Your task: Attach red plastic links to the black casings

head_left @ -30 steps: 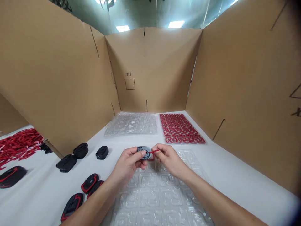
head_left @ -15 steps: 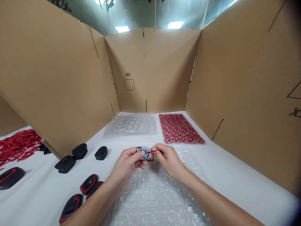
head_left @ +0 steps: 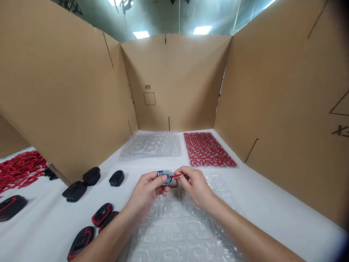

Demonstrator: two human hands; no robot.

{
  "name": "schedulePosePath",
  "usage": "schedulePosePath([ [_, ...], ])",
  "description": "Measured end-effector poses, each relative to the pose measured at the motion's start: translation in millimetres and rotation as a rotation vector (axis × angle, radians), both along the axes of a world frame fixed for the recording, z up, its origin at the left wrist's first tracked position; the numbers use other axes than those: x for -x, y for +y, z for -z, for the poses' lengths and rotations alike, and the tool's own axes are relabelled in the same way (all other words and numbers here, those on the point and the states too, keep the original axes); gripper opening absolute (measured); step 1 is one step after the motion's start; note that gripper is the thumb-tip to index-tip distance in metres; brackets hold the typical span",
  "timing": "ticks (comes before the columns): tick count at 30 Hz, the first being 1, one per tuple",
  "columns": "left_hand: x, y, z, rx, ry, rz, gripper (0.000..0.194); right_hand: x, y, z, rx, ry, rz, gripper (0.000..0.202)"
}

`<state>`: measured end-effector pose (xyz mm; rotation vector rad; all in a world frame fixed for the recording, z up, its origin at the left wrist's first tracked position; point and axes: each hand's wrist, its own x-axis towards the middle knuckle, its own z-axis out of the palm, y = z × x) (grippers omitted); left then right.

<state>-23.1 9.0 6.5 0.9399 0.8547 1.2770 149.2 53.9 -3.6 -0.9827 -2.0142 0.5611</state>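
Between the thumb and fingers of my left hand is a small oval grey plastic casing, its face with dark markings turned up. My right hand pinches a thin red strip, whose left end meets the casing's right side. Just below the casing shows another red piece, partly hidden by my hands. Under both hands lies a clear moulded tray with rows of shaped pockets.
Black casings, some with red trim, lie to the left. Behind are stacked clear trays and a tray of red pieces. A red heap sits far left. Cardboard walls enclose three sides.
The view has shifted very slightly. Both hands keep the same hold on the grey casing and the red strip, with no clear movement between them.
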Motion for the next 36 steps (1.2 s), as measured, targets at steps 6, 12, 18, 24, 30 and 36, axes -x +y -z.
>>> schedulePosePath([
  [6,-1.5,0.1,0.8,0.020,-0.020,0.009,0.015,-0.1,-2.9,1.4,-0.009,-0.015,-0.016,0.020],
  [12,-1.0,-1.7,0.9,0.005,-0.010,0.010,0.015,-0.5,-1.7,-1.4,-0.033,-0.021,-0.008,0.020],
  [18,-2.5,-0.8,0.0,0.010,-0.012,-0.021,0.015,-0.8,-0.5,-1.2,-0.066,-0.034,0.001,0.019],
  [24,-5.1,-1.2,2.0,0.041,-0.005,0.008,0.017,3.2,-1.6,4.2,0.075,-0.009,-0.027,0.022],
  [30,-2.7,1.7,2.6,-0.125,0.305,-0.059,0.018,4.7,0.7,6.7,0.097,0.017,0.019,0.024],
  [36,-1.2,2.1,3.3,-0.085,0.270,-0.027,0.020,3.4,1.2,4.6,0.066,0.016,0.046,0.025],
])
